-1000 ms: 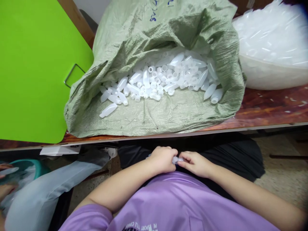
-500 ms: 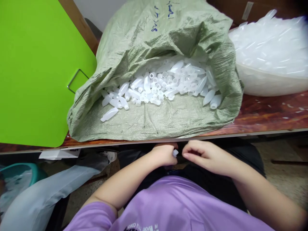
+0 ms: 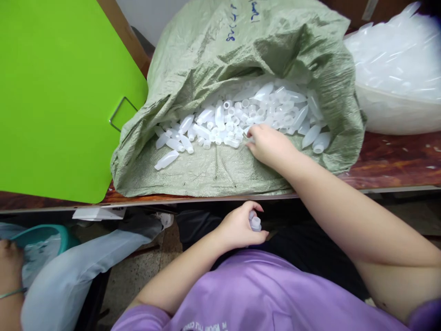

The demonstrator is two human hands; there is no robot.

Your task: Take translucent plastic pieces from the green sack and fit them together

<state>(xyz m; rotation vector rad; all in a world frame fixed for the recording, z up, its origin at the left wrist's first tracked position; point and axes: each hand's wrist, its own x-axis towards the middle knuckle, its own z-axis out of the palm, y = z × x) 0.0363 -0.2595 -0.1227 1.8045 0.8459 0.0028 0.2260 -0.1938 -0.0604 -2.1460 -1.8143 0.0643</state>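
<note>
The left hand cups translucent bottles, fingers curled round them, their number hidden. The right hand reaches the pile inside a sack; whether its fingers grip anything, one cannot tell. Below the red-brown worktop, speckled floor; a co-worker's arm is cropped.

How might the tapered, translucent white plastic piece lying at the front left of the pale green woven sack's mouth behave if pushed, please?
The tapered piece is probably light, since similar pieces nearby show open, hollow-looking ends. Its tapering shape may make it roll unevenly, though the creased woven sack beneath could slow it.
</note>
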